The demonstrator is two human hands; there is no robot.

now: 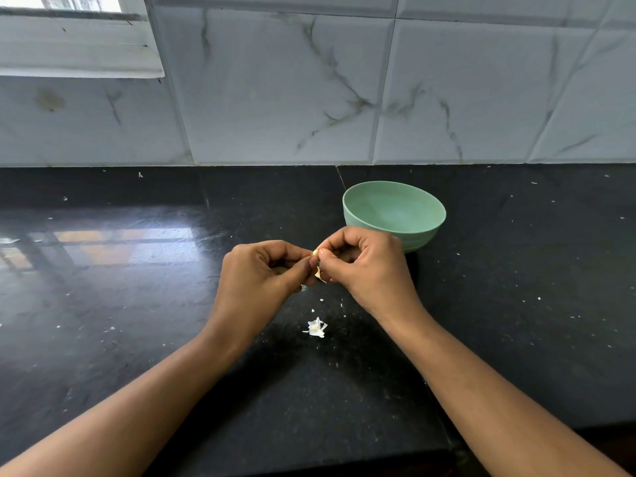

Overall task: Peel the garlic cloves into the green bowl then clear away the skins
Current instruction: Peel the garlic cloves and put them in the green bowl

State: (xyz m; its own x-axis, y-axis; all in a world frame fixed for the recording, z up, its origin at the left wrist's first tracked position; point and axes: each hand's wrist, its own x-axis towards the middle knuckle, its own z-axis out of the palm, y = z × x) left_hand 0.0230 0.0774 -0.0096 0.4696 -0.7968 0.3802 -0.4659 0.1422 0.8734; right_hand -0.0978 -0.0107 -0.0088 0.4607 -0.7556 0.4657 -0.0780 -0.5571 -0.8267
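Standing at the black counter (137, 304), the person has both hands raised just in front of the green bowl (394, 210), working one garlic clove (315, 252) between them. The left hand (265, 273) has its fingers curled in, thumb and forefinger pinching the clove; the right hand (364, 266) meets it tip to tip, fingers curled, nipping at the clove's top end where a strip of skin (318, 274) hangs loose below. The clove is tiny and looks light and firm, probably a bit slick once bared, so a fingertip pinch at its ends seems the sensible hold, with a nail under the papery edge to lift it. The skin itself looks thin, dry and likely to tear into flakes rather than come off whole. A small pile of white skins (316, 328) lies on the counter nearer the person, with scattered flecks around. I see nothing inside the bowl from this angle.
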